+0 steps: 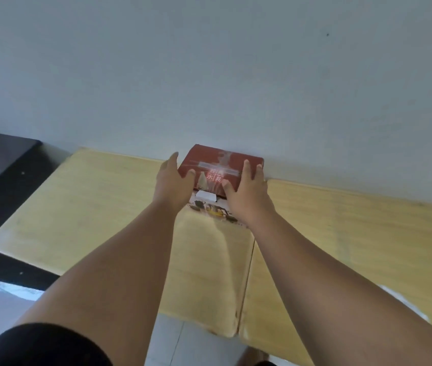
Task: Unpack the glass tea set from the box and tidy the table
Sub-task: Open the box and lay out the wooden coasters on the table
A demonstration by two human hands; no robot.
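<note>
I've got 2 hands out at the far edge of the desk (341, 233), against the wall. Left hand (173, 180) and right hand (246, 192) spread wide, each grip flanking the red box (217, 165). It looks shut; nothing unpacked yet, everything left.

red box (220, 165) lid, pale Chinese characters, possibly 水 and 具

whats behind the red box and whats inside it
Directly behind the red box is the pale wall; it sits on the wooden table. The box is closed, so its contents are hidden.
</note>
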